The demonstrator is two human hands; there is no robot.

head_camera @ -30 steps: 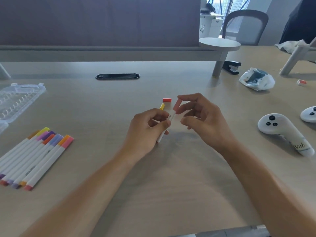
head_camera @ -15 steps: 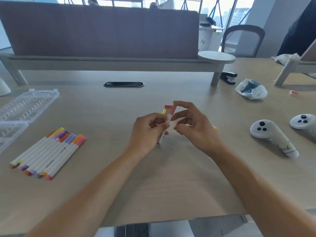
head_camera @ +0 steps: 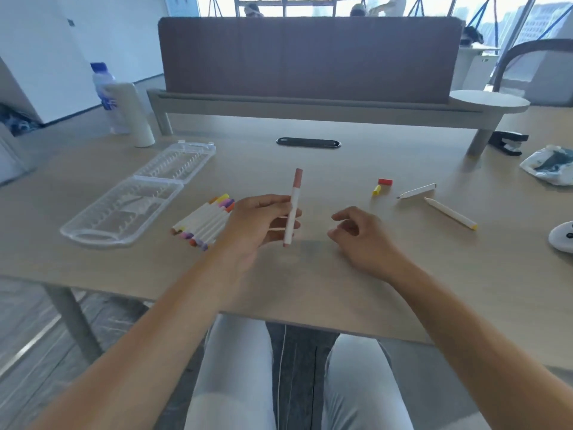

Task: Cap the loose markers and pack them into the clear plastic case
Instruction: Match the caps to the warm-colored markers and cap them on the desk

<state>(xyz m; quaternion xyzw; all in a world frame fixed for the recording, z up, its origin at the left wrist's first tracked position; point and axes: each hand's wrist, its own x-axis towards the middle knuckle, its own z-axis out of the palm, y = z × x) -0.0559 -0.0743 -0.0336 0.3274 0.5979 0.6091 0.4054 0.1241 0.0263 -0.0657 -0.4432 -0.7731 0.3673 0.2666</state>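
Observation:
My left hand (head_camera: 263, 221) grips a white marker (head_camera: 294, 201) with a pink cap on top, held upright above the table. My right hand (head_camera: 361, 235) hovers beside it, fingers loosely curled and holding nothing. A row of capped markers (head_camera: 201, 223) lies just left of my left hand. The clear plastic case (head_camera: 136, 197) lies open further left. Two uncapped white markers (head_camera: 417, 191) (head_camera: 449, 213) lie to the right, with a red cap (head_camera: 385, 181) and a yellow cap (head_camera: 376, 190) near them.
A white cylinder (head_camera: 136, 114) and a bottle (head_camera: 104, 88) stand at the back left. A black stapler (head_camera: 508, 141), a crumpled plastic bag (head_camera: 550, 164) and a white controller (head_camera: 562, 235) sit at the right. A black cable port (head_camera: 308, 142) lies mid-table.
My right hand has let go of the pink-capped marker and drawn back to the right. My left hand now holds the capped marker alone. The view has pulled back and shifted left.

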